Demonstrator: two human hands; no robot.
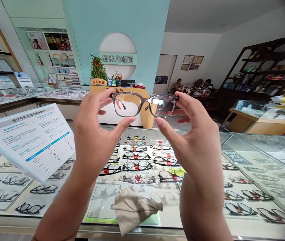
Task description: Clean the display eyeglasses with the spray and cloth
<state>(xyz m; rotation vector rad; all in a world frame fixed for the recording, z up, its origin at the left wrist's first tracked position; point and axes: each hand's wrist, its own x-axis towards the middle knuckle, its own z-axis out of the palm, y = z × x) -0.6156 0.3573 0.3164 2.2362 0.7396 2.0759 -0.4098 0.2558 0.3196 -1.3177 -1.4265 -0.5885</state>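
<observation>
Here both hands (94, 134) hold glasses (144, 104) (above a cloth (132, 209)).

We note a pale teal wall (122, 20) bearing a round white sign (117, 55). A wooden reception desk (122, 100) stands below it, a potted plant (98, 68) at its left end. Dark wooden shelving (265, 72) lines the white right wall (245, 36). Framed certificates (192, 62) hang beside a door (166, 72). Glass display cases (258, 157) fill the foreground.

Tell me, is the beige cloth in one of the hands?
No, the cloth lies on the glass counter, while the left hand and right hand hold the glasses.
</observation>
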